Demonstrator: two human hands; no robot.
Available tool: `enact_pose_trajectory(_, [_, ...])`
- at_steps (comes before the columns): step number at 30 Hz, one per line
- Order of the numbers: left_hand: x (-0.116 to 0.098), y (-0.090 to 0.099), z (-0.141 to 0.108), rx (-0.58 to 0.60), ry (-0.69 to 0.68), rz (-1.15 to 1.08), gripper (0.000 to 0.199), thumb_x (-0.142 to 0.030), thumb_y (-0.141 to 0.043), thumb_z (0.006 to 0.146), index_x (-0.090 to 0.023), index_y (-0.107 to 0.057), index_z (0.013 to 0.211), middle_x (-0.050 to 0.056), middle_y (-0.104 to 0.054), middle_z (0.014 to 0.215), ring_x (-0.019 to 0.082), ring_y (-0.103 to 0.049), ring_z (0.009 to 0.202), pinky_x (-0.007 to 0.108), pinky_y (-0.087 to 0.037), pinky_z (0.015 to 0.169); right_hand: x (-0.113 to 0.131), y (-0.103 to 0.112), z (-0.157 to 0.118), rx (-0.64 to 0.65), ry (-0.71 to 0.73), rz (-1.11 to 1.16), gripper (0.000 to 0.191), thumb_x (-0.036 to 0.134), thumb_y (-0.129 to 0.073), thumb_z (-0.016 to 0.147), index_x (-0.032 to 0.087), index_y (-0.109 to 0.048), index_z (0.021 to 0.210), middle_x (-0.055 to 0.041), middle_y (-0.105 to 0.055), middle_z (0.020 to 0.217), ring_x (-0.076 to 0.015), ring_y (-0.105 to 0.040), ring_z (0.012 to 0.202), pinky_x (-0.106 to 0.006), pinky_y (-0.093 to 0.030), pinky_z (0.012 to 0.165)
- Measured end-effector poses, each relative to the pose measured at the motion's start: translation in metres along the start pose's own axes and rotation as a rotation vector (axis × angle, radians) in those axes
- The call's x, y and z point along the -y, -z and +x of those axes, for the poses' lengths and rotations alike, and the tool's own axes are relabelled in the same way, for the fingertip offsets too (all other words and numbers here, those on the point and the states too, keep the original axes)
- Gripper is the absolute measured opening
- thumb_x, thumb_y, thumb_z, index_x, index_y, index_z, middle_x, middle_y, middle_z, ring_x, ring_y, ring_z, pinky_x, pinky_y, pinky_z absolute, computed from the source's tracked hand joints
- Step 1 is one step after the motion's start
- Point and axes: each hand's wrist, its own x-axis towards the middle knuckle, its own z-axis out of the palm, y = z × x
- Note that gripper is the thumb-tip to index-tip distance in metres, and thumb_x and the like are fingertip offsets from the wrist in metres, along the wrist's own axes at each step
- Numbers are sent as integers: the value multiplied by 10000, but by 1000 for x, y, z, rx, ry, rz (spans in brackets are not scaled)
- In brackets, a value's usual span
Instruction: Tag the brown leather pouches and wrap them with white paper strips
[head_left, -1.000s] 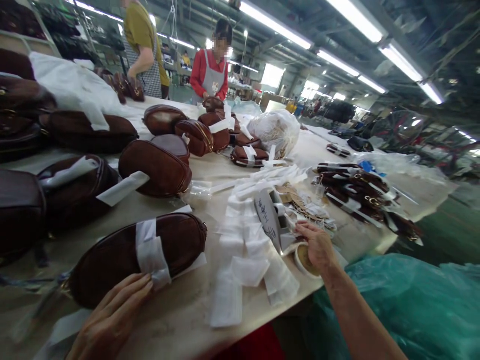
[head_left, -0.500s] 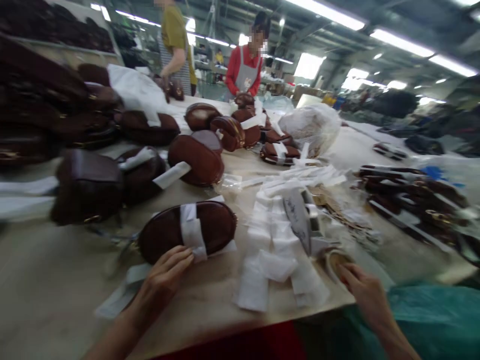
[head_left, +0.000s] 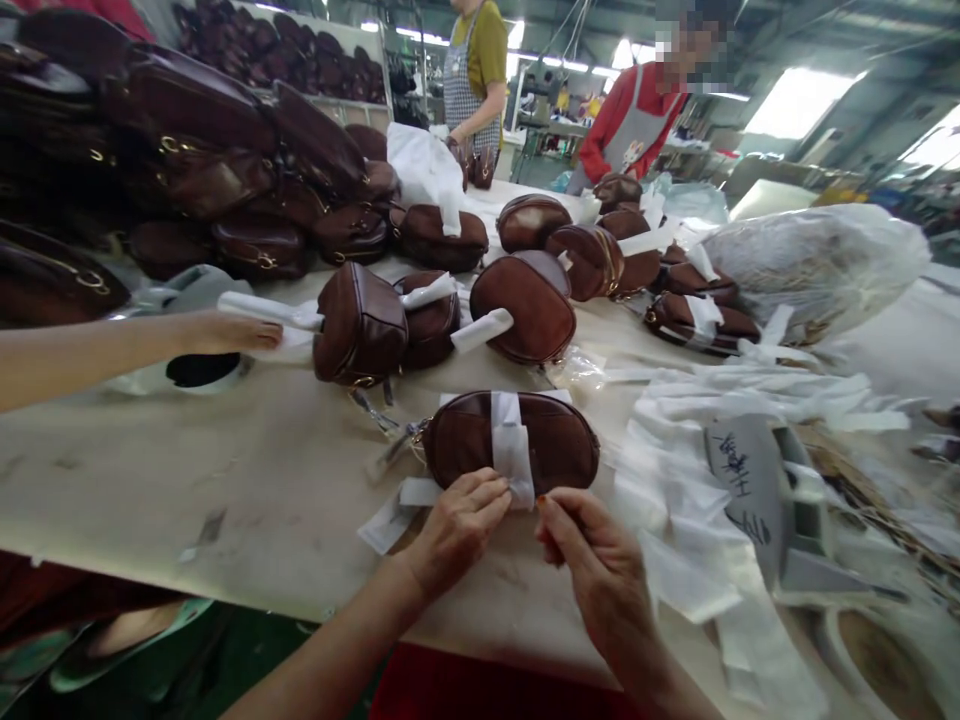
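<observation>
An oval dark brown bag (head_left: 461,440) lies on the table in front of me, with a white paper strip (head_left: 513,450) wrapped around its middle. My left hand (head_left: 461,525) presses its fingers on the lower end of the strip, at the bag's near edge. Just right of it, my right hand (head_left: 589,545) is closed in a pinch on a tiny orange-brown thing at its fingertips, too small to name. A second white strip (head_left: 420,491) sticks out under the bag's left end, where metal hardware and a tag also lie.
Another person's hand (head_left: 251,330) reaches in from the left to white strips by a brown bag (head_left: 360,325). Paper strips (head_left: 675,520) and a grey tape dispenser (head_left: 750,490) lie right. Bags are piled at back left; two people stand behind.
My right hand has moved from the round roll by the dispenser to beside the strip. My left hand stays on the strip. The view has turned left, and another person's hand now shows.
</observation>
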Motion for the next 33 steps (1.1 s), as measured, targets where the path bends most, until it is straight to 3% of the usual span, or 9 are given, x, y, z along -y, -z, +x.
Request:
enact_pose_trajectory(3, [0, 2, 1, 17, 13, -9, 247, -144, -381, 940, -91, -622, 942, 89, -685, 928, 188, -611, 926, 344, -570, 840, -23, -22, 13, -13, -167, 83, 348, 502, -626, 763, 166, -598, 678, 26, -548, 561, -82, -471, 459, -193, -386, 428])
enact_pose_trajectory(8, [1, 2, 1, 13, -1, -1, 264, -163, -370, 948, -83, -621, 969, 86, -684, 926, 186, -609, 929, 328, -568, 831, -41, -27, 20, -96, -311, 58, 410, 548, -663, 689, 156, -567, 618, 17, -573, 527, -77, -476, 393, -184, -349, 367])
enact_pose_trajectory(13, [3, -1, -2, 14, 0, 24, 264, -147, -377, 945, -86, -634, 944, 94, -688, 950, 187, -612, 941, 324, -560, 838, -35, -29, 28, -137, -380, -55, 411, 528, -670, 657, 161, -532, 532, 14, -561, 450, -73, -460, 345, -174, -337, 333])
enact_pose_trajectory(22, [9, -7, -8, 28, -28, 23, 243, -145, -405, 931, -101, -644, 919, 100, -683, 957, 204, -607, 957, 337, -547, 846, -20, -30, 44, -51, -511, -388, 415, 421, -587, 820, 171, -520, 496, 27, -508, 367, -75, -448, 281, -164, -321, 285])
enact_pose_trajectory(27, [13, -12, -12, 63, -10, -11, 213, -131, -435, 912, -138, -648, 921, 90, -671, 977, 201, -580, 1012, 352, -526, 890, -17, -30, 52, -29, -520, -414, 456, 421, -627, 798, 162, -522, 438, 11, -494, 334, -82, -450, 265, -171, -299, 271])
enact_pose_trajectory(33, [11, -10, -8, 33, -13, -29, 167, -106, -465, 893, -119, -630, 864, 81, -663, 899, 199, -577, 917, 329, -533, 836, -16, -32, 43, -33, -542, -342, 490, 458, -618, 793, 166, -486, 422, 2, -471, 315, -84, -433, 263, -185, -279, 288])
